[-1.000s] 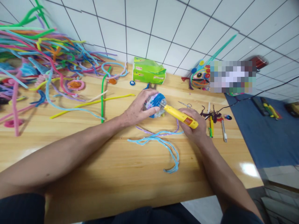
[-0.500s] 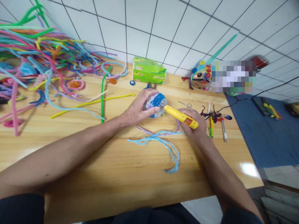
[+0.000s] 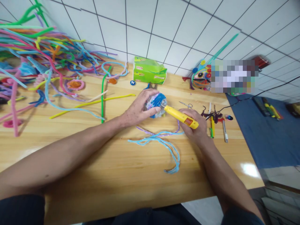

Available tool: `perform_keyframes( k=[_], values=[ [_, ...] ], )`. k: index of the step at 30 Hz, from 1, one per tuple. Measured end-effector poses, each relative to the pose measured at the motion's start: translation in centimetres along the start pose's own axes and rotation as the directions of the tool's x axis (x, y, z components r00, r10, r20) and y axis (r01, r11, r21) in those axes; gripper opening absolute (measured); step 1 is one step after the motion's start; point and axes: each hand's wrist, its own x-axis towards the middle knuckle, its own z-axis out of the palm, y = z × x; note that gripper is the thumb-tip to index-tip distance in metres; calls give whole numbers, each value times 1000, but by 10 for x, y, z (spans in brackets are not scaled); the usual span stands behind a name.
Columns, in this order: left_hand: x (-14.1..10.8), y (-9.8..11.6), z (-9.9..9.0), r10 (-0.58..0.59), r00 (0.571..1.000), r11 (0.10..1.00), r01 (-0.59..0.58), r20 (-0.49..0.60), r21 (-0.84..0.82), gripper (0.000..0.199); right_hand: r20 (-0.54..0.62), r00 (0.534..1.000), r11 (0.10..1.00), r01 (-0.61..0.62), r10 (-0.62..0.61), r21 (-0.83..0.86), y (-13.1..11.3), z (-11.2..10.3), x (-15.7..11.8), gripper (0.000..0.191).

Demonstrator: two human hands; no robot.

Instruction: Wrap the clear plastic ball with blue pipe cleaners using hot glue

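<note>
My left hand is closed round a small rounded craft piece, blue on top with clear and purple parts at its sides. In my right hand is a yellow hot glue gun, its metal nozzle against the blue surface near my left thumb. Whether glue is coming out is too small to see. Light blue pipe cleaners and a purple one lie on the table just below the hands. Small scissors rest beyond the glue gun.
A heap of coloured pipe cleaners covers the left of the wooden table. A green tissue pack stands by the tiled wall. At the right are a decorated craft figure, a utility knife and a black cord.
</note>
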Motion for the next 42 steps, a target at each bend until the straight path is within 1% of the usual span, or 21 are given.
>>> perform_keyframes(
  k=[4, 9, 14, 19, 25, 32, 37, 42],
  values=[
    [0, 1, 0, -5, 1000, 1000, 5, 2, -4, 61, -4, 1000, 1000, 2, -2, 8, 0, 0, 0, 33],
    [1, 1, -1, 1, 1000, 1000, -1, 2, -6, 60, 3, 1000, 1000, -23, 23, -10, 0, 1, -1, 31],
    [1, 1, 0, -14, 1000, 1000, 14, 7, -13, 60, -6, 999, 999, -33, 33, 19, -2, 0, 0, 31],
    [1, 2, 0, 3, 1000, 1000, -3, 0, -22, 60, 22, 999, 999, -47, 46, 12, -2, -2, 1, 28],
    [1, 1, 0, -30, 1000, 1000, 30, 9, -9, 61, 21, 997, 997, -74, 74, -7, -2, -1, 0, 26],
    [1, 4, -1, -44, 999, 999, 44, 14, 0, 62, 25, 996, 996, -90, 89, 17, -3, 0, -1, 27],
    [1, 3, -1, -34, 999, 999, 34, 7, 4, 61, -12, 998, 997, -68, 69, 39, -1, 2, -2, 30],
    [1, 2, 0, -30, 1000, 1000, 30, 7, 0, 61, -8, 995, 994, -97, 98, 53, -1, 2, -3, 28]
  ],
)
